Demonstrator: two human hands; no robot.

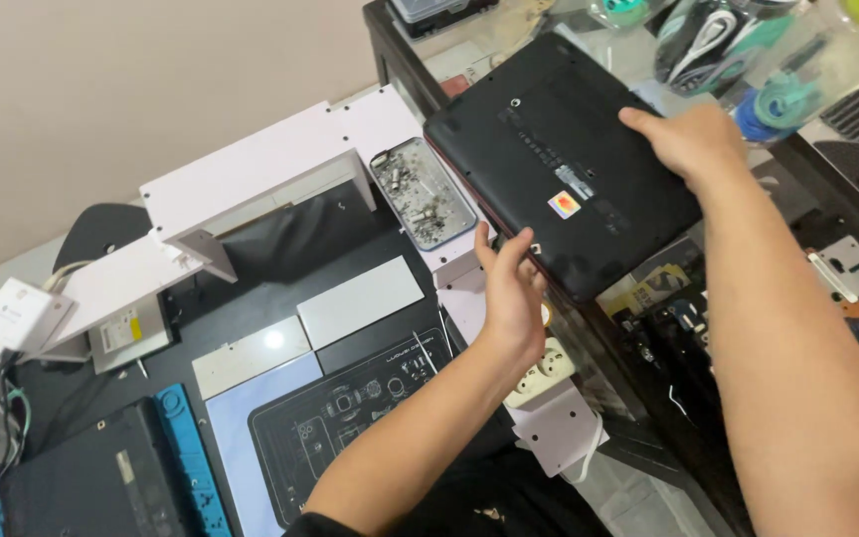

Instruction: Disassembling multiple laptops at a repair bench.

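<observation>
The fingers of the right hand [693,139] lie flat and close together on the black underside of a laptop [559,159], pressing on its right part. The fingers of the left hand [511,288] are a little spread and curled; the fingertips touch the near edge of the laptop from below, so both hands carry it. The laptop is upside down and tilted, held at the far right of the scene, over the edge of a glass shelf [469,40].

Just left of the laptop stands a small transparent tray [422,191]. It contains many small metal screws and parts, lying loose. The tray rests on a white stand [280,159] on the bench [280,264].

Nearer, on the bench, lie a dark work mat with white drawings [350,418], a grey plate [360,300] and a blue tool holder [183,452]. A second black laptop [82,487] lies at the near left corner.
</observation>
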